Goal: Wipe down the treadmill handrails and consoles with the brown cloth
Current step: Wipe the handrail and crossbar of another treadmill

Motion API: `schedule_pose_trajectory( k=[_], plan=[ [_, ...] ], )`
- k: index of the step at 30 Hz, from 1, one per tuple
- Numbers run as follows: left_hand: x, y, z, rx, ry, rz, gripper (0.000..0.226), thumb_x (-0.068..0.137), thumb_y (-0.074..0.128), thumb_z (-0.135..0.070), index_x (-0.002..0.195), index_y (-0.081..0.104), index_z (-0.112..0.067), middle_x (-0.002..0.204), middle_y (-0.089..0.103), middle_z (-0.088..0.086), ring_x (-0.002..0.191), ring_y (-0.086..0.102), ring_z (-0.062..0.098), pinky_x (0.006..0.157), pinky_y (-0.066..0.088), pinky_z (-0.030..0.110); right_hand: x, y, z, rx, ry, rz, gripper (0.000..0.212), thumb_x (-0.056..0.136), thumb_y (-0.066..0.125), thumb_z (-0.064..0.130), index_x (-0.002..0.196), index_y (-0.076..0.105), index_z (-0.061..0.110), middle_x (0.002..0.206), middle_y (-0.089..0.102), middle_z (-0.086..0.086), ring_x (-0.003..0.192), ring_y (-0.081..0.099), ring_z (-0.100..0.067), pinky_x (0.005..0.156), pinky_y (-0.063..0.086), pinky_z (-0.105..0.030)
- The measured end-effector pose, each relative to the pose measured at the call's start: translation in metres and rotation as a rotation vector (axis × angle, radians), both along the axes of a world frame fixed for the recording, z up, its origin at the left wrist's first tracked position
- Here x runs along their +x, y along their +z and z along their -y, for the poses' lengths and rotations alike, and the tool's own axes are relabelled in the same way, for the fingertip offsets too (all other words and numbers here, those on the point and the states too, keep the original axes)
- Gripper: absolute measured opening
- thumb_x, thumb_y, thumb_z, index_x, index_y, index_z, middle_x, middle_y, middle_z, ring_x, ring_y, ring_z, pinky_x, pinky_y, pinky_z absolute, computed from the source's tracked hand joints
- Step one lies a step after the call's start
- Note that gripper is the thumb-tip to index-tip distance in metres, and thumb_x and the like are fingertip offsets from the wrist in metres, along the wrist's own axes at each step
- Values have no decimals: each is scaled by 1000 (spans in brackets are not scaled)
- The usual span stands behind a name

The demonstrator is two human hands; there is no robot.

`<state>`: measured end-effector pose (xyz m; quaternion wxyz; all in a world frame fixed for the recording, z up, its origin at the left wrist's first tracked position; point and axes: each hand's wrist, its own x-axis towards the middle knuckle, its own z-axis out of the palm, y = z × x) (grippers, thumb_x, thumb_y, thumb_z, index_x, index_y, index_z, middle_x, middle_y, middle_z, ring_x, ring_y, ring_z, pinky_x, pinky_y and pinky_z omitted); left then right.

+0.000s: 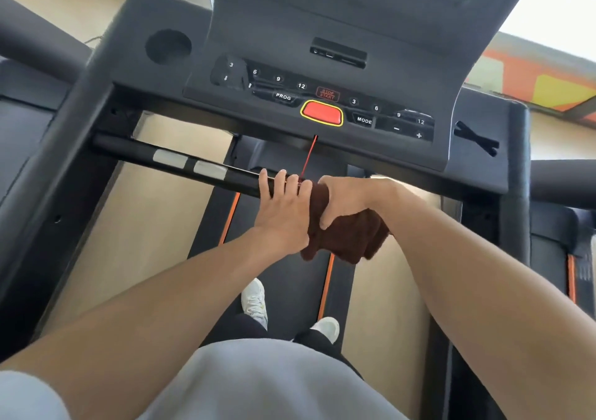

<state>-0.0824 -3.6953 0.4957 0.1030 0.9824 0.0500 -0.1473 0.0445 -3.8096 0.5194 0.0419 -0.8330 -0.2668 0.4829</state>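
Observation:
A black front handrail (138,150) with two silver sensor pads crosses under the treadmill console (322,74). My left hand (283,207) lies over the bar at its middle, fingers draped across the top. Right beside it my right hand (348,200) grips the brown cloth (348,239), which is wrapped over the bar and hangs down below my hands. The bar's right half is hidden behind hands and cloth.
The console carries a red stop button (321,114), number keys and a cup hole (168,46). A red safety cord (309,155) hangs down to my hands. Black side rails (48,168) flank me. My white shoes (254,300) stand on the belt.

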Motion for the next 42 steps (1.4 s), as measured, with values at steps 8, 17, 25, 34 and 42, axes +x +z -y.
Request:
schedule_pose_trajectory(
  k=[8, 17, 25, 34, 42],
  plan=[
    [9, 15, 15, 160, 58, -170, 91, 77, 78, -27, 147, 22, -13, 156, 26, 17, 153, 12, 39, 123, -1, 65, -108, -46, 33, 192, -9, 964, 81, 88, 67, 27, 157, 29, 10, 142, 50, -10, 132, 47, -32, 118, 30, -54],
    [25, 24, 13, 88, 129, -383, 134, 53, 86, -69, 155, 13, -19, 162, 14, 5, 155, -4, 29, 122, -11, 59, -28, -21, 17, 171, 166, 496, 51, 74, 75, 45, 113, 54, 20, 103, 69, -2, 91, 68, -30, 71, 47, -36],
    [19, 19, 15, 111, 127, -291, 121, 53, 88, -63, 149, 25, -26, 157, 23, 6, 152, 7, 29, 122, -7, 60, 6, -5, 104, 176, 26, 61, 17, 76, 77, 34, 93, 72, 30, 85, 74, 7, 76, 71, -15, 59, 52, -25],
    [14, 9, 16, 139, 118, -227, 123, 54, 88, -57, 152, 20, -24, 166, 0, 18, 155, -5, 37, 120, -9, 64, -20, -6, 213, 19, -98, 609, 36, 76, 63, 57, 105, 54, 38, 78, 62, 17, 70, 64, -16, 68, 50, -32],
    [15, 10, 14, 118, 118, -231, 125, 57, 90, -48, 153, 15, -20, 167, -7, 16, 155, -9, 36, 120, -12, 63, -59, -20, 38, 308, -7, 685, 55, 70, 74, 52, 115, 56, 26, 109, 68, 3, 99, 68, -24, 79, 46, -37]
  ],
)
